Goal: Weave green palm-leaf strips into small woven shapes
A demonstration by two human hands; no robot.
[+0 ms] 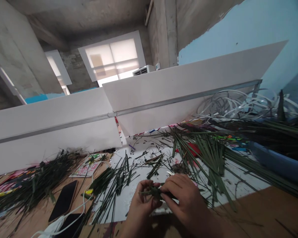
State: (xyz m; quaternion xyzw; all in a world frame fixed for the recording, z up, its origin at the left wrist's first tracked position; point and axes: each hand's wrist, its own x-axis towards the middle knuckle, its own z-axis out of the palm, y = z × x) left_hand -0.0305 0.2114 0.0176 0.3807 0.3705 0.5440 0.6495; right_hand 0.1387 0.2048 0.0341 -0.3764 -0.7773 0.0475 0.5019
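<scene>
You pinch one green leaf piece (154,193) at 6 o'clock between the fingers of your left hand (144,200) and right hand (182,195). Two flat, black, rectangular devices (64,200) lie at 8 o'clock; one curved blue basin (278,162), near 3 o'clock, holds dark, stringy foliage (280,134).

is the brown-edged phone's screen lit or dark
Dark: the phone lies face up, plain black within its edge, with no light or picture showing. Whether it is powered on, I cannot tell.
</scene>
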